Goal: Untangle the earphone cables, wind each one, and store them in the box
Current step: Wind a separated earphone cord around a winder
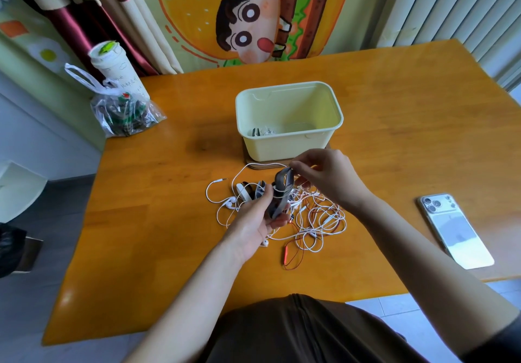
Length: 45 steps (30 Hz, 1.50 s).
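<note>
The left hand (255,217) is raised palm up above the table (158,207), its fingers curled round a grey bundle (282,193) that stands nearly upright in its grip. A white cable (277,191) circles the bundle's middle. The right hand (324,179) reaches in from the right, its wrist bent, with thumb and forefinger pinching a white strand just beside the bundle's top; the other fingers are loosely curled. Beneath both hands lies the tangle (318,218) of white earphone cables, with a red cable (293,252) trailing out at its near edge and a plug (221,180) at its far left. Just beyond stands the box (282,148), open-topped, with one small wound set (262,132) in its near left corner. A phone (454,227) lies face down well to the right. A bag (124,114) holding a cup (114,66) sits at the far left corner.
</note>
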### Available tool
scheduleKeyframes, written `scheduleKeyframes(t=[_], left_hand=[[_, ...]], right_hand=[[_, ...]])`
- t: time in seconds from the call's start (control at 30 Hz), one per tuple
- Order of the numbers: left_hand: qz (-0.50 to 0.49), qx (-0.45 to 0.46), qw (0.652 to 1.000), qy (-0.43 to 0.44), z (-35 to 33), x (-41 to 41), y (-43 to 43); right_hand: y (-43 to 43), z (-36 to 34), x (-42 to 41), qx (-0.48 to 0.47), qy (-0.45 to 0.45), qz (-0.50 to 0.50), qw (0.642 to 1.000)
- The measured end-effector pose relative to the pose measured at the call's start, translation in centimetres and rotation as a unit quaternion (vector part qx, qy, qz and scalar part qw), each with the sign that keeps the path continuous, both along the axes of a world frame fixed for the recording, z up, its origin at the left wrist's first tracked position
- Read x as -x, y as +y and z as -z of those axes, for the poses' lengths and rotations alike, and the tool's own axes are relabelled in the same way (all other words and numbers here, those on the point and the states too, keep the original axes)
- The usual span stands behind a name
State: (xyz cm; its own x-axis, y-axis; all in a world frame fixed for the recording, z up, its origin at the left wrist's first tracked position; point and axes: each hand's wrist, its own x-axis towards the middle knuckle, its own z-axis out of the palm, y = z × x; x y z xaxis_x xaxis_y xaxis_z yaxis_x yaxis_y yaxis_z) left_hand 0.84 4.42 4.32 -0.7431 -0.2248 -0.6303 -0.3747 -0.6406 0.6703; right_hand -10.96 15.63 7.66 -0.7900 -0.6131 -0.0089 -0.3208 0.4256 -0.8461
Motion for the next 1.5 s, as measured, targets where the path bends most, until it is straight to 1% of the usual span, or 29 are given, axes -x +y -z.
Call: scheduleKeyframes(t=[0.17, 0.37, 0.43, 0.57, 0.67, 0.73, 0.83, 0.9, 0.97, 1.0, 1.07, 1.1, 1.13, 1.17, 1.23, 1.3, 1.33, 1.43, 1.5], left_hand=[[0.009, 0.015, 0.999, 0.033, -0.8, 0.2, -0.3], [-0.023, -0.002, 1.000, 0.020, -0.9, 0.3, -0.7], [-0.032, 0.010, 0.999, 0.018, -0.8, 0.2, -0.8], [-0.012, 0.107, 0.994, 0.030, -0.1, -0.1, -0.9], [-0.008, 0.208, 0.977, 0.034, 0.3, -0.3, -1.1], [-0.011, 0.258, 0.965, 0.038, 0.4, -0.3, -1.2], [-0.033, 0.293, 0.955, 0.036, 0.6, -0.1, -0.8], [-0.058, 0.293, 0.954, 0.033, 0.8, 0.2, -0.4], [-0.078, 0.261, 0.962, 0.028, 0.9, 0.7, 0.3], [-0.096, 0.220, 0.971, 0.023, 0.8, 1.0, 0.5], [-0.149, 0.086, 0.985, 0.014, 0.5, 1.7, 0.4], [-0.167, 0.015, 0.986, 0.017, 0.3, 1.9, 0.2], [-0.170, -0.040, 0.985, 0.019, 0.1, 2.1, -0.1], [-0.155, -0.073, 0.985, 0.018, 0.0, 2.1, -0.3], [-0.105, -0.103, 0.989, 0.015, -0.5, 2.1, -0.3], [-0.076, -0.119, 0.990, 0.013, -1.7, 2.1, 0.0], [-0.078, -0.127, 0.989, 0.008, -2.2, 2.2, 0.0], [-0.128, -0.162, 0.979, 0.002, -2.6, 2.6, -0.4], [-0.132, -0.167, 0.977, 0.009, -2.3, 2.8, -0.7]], right_hand=[[-0.1, -0.2, -0.1, 0.026, -0.016, 0.011, 0.999], [-0.1, -0.2, -0.3, 0.022, -0.022, -0.002, 1.000], [-0.1, -0.2, -0.4, 0.018, -0.013, -0.005, 1.000], [0.1, -0.2, -0.5, 0.009, 0.010, -0.005, 1.000], [0.2, -0.2, -0.7, -0.011, 0.039, -0.003, 0.999], [0.2, -0.3, -1.0, -0.021, 0.061, 0.005, 0.998], [0.0, -0.3, -2.0, -0.023, 0.080, 0.025, 0.996], [-0.4, 0.0, -2.9, -0.030, 0.085, 0.039, 0.995], [-0.8, 0.4, -4.1, -0.034, 0.078, 0.033, 0.996], [-0.9, 0.5, -4.8, -0.026, 0.076, 0.030, 0.996], [-1.0, 0.9, -6.0, -0.003, 0.083, 0.025, 0.996], [-1.0, 1.2, -6.5, 0.006, 0.085, 0.022, 0.996], [-1.0, 1.3, -6.9, 0.014, 0.080, 0.020, 0.996], [-1.0, 1.4, -7.2, 0.023, 0.072, 0.021, 0.997], [-0.9, 1.7, -7.7, 0.038, 0.070, 0.027, 0.996], [-0.8, 2.0, -8.1, 0.046, 0.088, 0.036, 0.994], [-0.7, 2.1, -8.2, 0.048, 0.100, 0.042, 0.993], [-0.2, 3.0, -8.3, 0.066, 0.129, 0.047, 0.988], [0.1, 3.3, -8.2, 0.073, 0.143, 0.049, 0.986]])
